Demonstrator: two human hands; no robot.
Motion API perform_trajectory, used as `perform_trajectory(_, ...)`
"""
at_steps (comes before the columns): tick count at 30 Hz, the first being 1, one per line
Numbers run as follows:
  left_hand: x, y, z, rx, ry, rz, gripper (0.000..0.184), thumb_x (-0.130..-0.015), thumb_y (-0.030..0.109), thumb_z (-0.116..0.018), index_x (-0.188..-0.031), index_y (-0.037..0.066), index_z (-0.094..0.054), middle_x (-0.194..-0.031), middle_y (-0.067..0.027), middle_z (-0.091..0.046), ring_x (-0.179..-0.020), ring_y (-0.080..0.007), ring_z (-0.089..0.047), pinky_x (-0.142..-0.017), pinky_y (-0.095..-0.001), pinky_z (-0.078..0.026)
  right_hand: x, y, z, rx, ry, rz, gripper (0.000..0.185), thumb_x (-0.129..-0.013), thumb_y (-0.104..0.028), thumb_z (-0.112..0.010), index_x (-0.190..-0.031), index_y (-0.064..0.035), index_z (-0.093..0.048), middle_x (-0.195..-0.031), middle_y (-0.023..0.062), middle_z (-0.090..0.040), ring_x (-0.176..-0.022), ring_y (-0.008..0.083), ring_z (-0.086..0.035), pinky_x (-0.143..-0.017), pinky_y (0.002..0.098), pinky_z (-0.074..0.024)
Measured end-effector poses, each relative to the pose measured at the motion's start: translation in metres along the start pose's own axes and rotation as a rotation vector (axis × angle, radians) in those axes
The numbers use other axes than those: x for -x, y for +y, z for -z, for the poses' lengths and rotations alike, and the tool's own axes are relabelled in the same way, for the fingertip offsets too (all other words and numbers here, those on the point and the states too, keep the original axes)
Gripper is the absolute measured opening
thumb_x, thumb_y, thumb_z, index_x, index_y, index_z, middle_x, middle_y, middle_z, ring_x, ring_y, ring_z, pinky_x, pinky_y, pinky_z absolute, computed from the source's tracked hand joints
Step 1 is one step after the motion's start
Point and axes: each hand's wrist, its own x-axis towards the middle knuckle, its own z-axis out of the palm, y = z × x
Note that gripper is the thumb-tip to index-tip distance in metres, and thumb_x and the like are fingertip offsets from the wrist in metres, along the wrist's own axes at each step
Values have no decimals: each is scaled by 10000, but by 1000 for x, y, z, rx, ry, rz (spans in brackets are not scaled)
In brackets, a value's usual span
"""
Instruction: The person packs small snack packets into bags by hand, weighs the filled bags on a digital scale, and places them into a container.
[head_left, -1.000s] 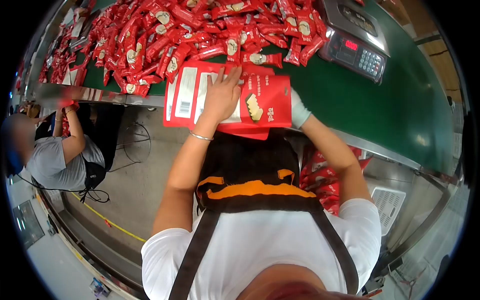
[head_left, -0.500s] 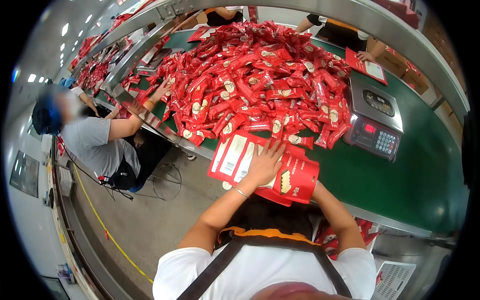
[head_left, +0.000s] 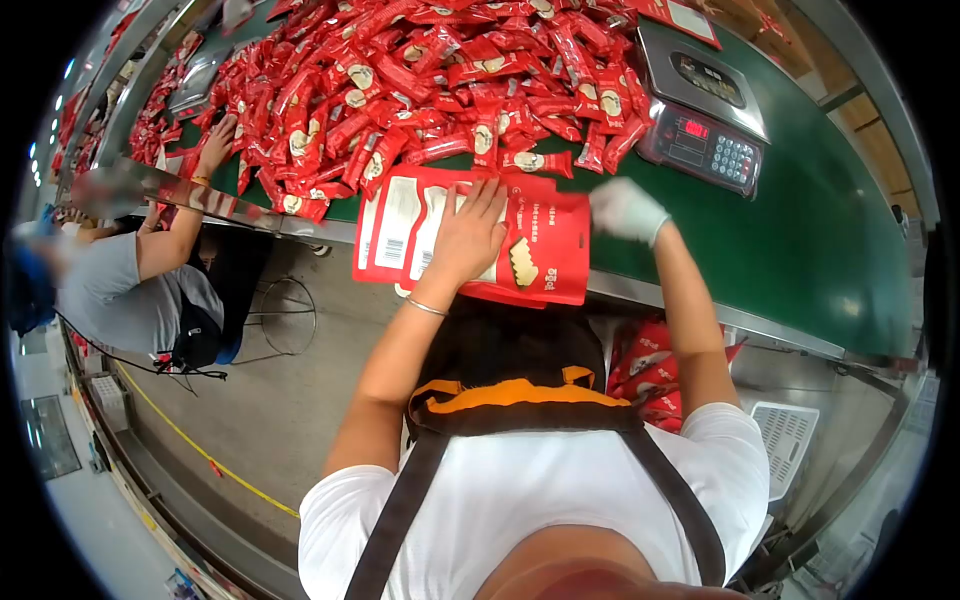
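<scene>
My left hand (head_left: 468,235), with a bracelet at the wrist, lies flat with fingers stretched on a small stack of red printed packaging pouches (head_left: 548,240). The pouches rest at the near edge of the green table and overhang it. My right hand (head_left: 628,210), in a white glove, is just beyond the pouches' right edge over the table. Its fingers are smeared by motion, so I cannot see whether they hold anything. Just past the pouches lies a large heap of small red snack packets (head_left: 440,90).
A digital scale (head_left: 700,145) with a steel pan stands to the right of the heap on the green table (head_left: 790,230). At the left a seated person in a grey shirt (head_left: 160,285) reaches into the packets. Filled red bags (head_left: 645,370) and a white basket (head_left: 785,440) are below the table.
My right hand has come out from beneath the pouches' right side to the table beyond their edge. My left hand stays on the pouches. The camera view has tilted and shifted.
</scene>
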Motion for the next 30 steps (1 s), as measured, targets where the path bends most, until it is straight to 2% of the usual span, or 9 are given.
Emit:
perform_trajectory(2, 0, 0, -1, 28, 25, 9, 539, -938, 270, -480, -1415, 21, -443, -1471, -161, -445, -1382, -305, -390, -1157, -550, -207, -40, 10, 7, 83, 413, 299, 214, -855, -221, -612, -922, -35, -692, -950, 178, -688, -918, 332, -653, -809, 373, -521)
perform_trajectory(4, -1, -2, -3, 29, 26, 6, 541, -938, 267, -482, -1418, 21, -439, -1471, -160, -444, -1384, -307, -387, -1157, -551, -207, -86, -1, -20, 105, 643, 481, 382, -839, -215, -640, -1188, -68, -595, -1143, 186, -636, -1051, 358, -615, -934, 406, -491)
perform_trajectory(6, 2, -3, -3, 43, 26, 6, 543, -939, 260, -484, -1425, 22, -430, -1471, -158, -444, -1386, -313, -381, -1161, -547, -205, -118, -8, -31, 581, 354, 284, 365, -825, -269, -677, -1115, -63, -593, -1084, 189, -645, -1039, 377, -608, -909, 436, -487)
perform_trajectory(12, 0, -5, -7, 115, 25, 52, 517, -951, 263, -459, -1404, 14, -445, -1439, -171, -475, -1383, -319, -384, -1156, -542, -215, 16, 9, 0, 66, 646, 151, 354, -822, -293, -719, -1086, -60, -677, -996, 150, -682, -902, 293, -662, -819, 352, -512)
perform_trajectory(17, 0, -5, -6, 136, 61, 34, 500, -958, 265, -455, -1392, 17, -461, -1399, -178, -513, -1371, -325, -402, -1152, -546, -214, 98, 45, -28, -79, 248, -71, 286, -852, -247, -719, -993, 1, -707, -812, 58, -681, -743, 109, -604, -695, 276, -502)
perform_trajectory(20, 0, -4, -7, 148, 68, 25, 499, -957, 272, -459, -1393, 29, -465, -1389, -178, -521, -1362, -328, -412, -1151, -551, -211, 59, 24, -51, -279, 184, 63, 271, -877, -235, -676, -956, 24, -680, -744, 59, -667, -708, 113, -604, -647, 282, -491)
perform_trajectory(21, 0, -5, -7, 152, 79, 24, 501, -957, 276, -458, -1396, 37, -464, -1390, -173, -521, -1361, -328, -412, -1151, -553, -210, 34, 13, -54, -636, -3, -159, 333, -864, -275, -680, -1067, -11, -665, -850, 64, -709, -721, 194, -630, -678, 310, -510)
perform_trajectory(27, -9, 0, 1, 132, -38, 126, 463, -963, 272, -444, -1382, 80, -479, -1384, -140, -524, -1338, -316, -427, -1141, -563, -223, -35, 24, -135, -1127, -112, 247, 314, -902, -215, -651, -1157, -32, -626, -996, 40, -697, -875, 183, -638, -780, 295, -516)
perform_trajectory(30, -50, 14, 9, 139, -352, 78, 400, -934, 344, -477, -1207, 94, -627, -1219, -121, -634, -1140, -316, -587, -987, -492, -437, -23, 29, -133, -1168, -162, 209, 309, -910, -205, -643, -1165, -31, -625, -1023, 40, -693, -909, 177, -637, -806, 299, -515)
